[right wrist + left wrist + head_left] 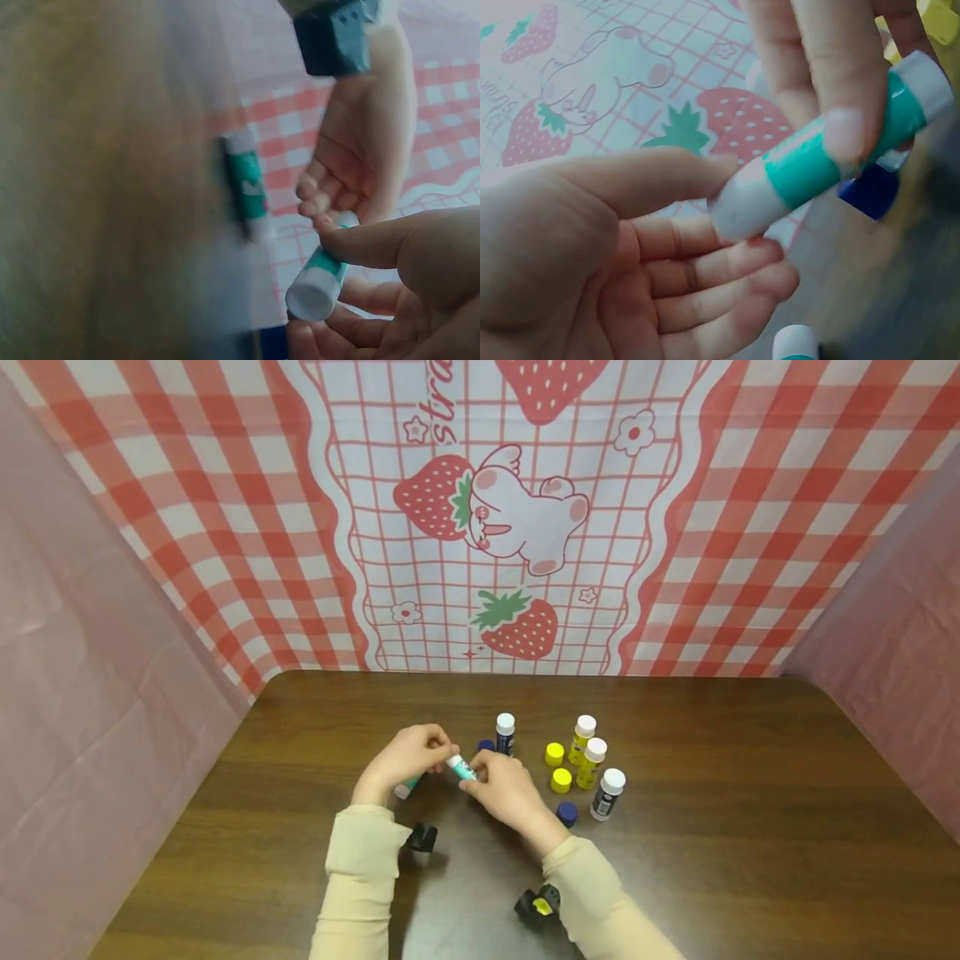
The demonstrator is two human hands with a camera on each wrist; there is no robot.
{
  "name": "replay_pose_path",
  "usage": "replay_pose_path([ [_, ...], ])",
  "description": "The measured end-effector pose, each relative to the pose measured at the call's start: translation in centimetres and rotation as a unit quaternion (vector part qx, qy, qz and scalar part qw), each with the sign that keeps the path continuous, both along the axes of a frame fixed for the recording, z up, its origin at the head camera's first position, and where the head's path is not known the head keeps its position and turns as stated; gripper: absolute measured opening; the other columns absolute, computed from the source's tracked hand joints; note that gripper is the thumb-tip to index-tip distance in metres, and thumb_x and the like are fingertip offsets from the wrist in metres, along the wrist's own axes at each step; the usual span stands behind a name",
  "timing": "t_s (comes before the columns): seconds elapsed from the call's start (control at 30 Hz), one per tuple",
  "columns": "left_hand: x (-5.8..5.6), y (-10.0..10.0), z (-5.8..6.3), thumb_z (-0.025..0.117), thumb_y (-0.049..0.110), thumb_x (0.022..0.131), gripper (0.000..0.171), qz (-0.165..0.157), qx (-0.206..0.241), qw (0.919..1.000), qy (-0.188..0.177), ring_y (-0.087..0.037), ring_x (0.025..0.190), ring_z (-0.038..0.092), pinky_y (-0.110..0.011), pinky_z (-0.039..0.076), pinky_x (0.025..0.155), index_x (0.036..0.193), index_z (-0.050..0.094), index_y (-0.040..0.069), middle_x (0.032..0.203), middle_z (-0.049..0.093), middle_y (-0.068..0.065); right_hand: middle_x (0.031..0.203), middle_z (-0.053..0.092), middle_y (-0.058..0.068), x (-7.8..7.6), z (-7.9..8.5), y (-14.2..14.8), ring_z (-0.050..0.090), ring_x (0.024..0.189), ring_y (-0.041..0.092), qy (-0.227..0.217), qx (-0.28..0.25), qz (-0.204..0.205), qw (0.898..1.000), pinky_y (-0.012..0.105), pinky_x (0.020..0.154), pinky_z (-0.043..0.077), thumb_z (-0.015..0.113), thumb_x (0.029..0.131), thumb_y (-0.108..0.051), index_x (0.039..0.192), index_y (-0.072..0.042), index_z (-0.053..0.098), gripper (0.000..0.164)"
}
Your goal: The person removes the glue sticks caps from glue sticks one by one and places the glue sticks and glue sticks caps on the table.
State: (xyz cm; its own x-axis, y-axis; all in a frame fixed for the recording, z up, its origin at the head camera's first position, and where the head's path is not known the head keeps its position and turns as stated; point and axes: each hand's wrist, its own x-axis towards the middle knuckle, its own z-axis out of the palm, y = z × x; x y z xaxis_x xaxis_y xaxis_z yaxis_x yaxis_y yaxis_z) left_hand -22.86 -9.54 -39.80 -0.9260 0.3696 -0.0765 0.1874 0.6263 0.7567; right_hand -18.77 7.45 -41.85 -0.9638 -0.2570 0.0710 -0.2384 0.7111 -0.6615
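Note:
Between both hands is a green-and-white glue stick [462,768], held slanted above the table. My left hand [408,757] pinches its white end with thumb and fingertips. My right hand [512,790] grips the green body [802,176] with thumb and fingers; the other white end [312,295] sticks out past them. Another green-and-white glue stick [247,184] lies on the table, partly hidden below my left hand in the head view. Beyond my right hand stands a dark blue tube with a white top [505,733], with a blue cap [486,746] beside it.
Right of my hands stand two yellow tubes [590,765] with white tops and another dark blue tube [609,795]. Two yellow caps [561,780] and a blue cap [567,813] lie near them. A checked strawberry cloth [517,552] hangs behind the brown table [750,793].

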Motion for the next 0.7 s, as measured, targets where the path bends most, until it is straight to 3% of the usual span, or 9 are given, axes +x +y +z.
replay_pose_path([
  [0.1,0.0,-0.5,0.1,0.060,0.025,0.087,0.018,-0.014,0.043,0.9987,-0.023,-0.023,0.071,0.061,-0.035,0.050,0.068,0.089,0.061,0.007,0.080,0.064,-0.010,0.080,0.065,0.004,-0.2,0.5,0.4,0.058,0.068,0.013,0.006,0.001,0.004,1.000,0.027,0.058,0.046,0.068,0.081,-0.021,0.093,-0.007,0.064,0.019],
  [0.3,0.2,-1.0,0.3,0.063,0.025,0.085,0.022,-0.053,0.099,0.9930,-0.035,-0.035,0.080,0.061,-0.045,0.049,0.074,0.094,0.058,0.006,0.085,0.064,-0.015,0.079,0.065,0.001,-0.1,1.6,1.0,0.058,0.068,0.011,-0.004,-0.016,0.008,1.000,0.026,0.059,0.045,0.067,0.082,-0.021,0.091,-0.009,0.064,0.016],
  [0.53,0.4,-0.9,0.9,0.065,0.023,0.083,0.017,-0.088,0.103,0.9906,-0.018,-0.024,0.081,0.059,-0.039,0.050,0.074,0.094,0.062,0.009,0.084,0.062,-0.007,0.078,0.064,0.000,0.2,2.8,1.6,0.053,0.066,0.011,0.028,0.007,0.022,0.999,0.028,0.060,0.044,0.068,0.081,-0.019,0.094,-0.010,0.067,0.016],
  [0.7,0.5,-0.8,1.4,0.066,0.027,0.082,0.018,-0.089,0.102,0.9908,0.000,-0.017,0.081,0.057,-0.032,0.047,0.072,0.093,0.063,0.012,0.085,0.062,-0.003,0.084,0.065,-0.001,0.3,3.4,1.8,0.056,0.071,0.011,0.054,0.000,0.006,0.999,0.029,0.064,0.046,0.070,0.079,-0.022,0.094,-0.011,0.068,0.018],
])
